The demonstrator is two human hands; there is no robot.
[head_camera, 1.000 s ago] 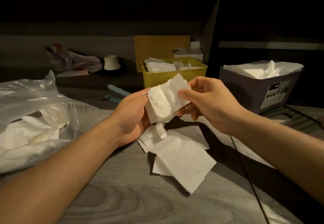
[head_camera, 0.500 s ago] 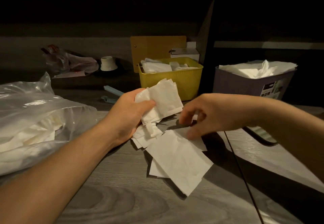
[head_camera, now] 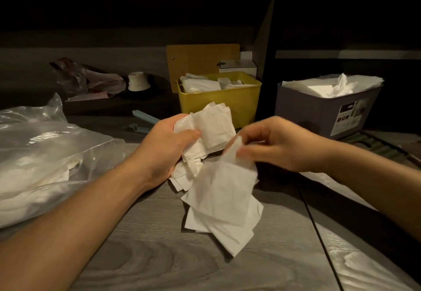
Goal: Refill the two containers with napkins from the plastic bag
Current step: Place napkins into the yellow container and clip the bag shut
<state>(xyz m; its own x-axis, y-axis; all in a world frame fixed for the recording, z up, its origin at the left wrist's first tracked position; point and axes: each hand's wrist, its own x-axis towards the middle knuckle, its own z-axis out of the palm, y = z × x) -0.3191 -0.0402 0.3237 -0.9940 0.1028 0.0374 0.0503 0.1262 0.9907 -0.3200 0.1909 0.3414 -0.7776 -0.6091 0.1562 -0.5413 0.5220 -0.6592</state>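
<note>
Off table, apparently: napkin [head_camera: 224, 183] now lifted

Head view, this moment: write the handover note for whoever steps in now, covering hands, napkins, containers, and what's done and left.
Left hand grips a bunch of napkins above the table.
Right hand pinches the top napkin of the loose pile on the table.
Plastic bag, at left, still holds napkins.
Yellow container is partly filled; grey container is heaped to its rim.
Left: gather the pile, top up the yellow container.
</note>
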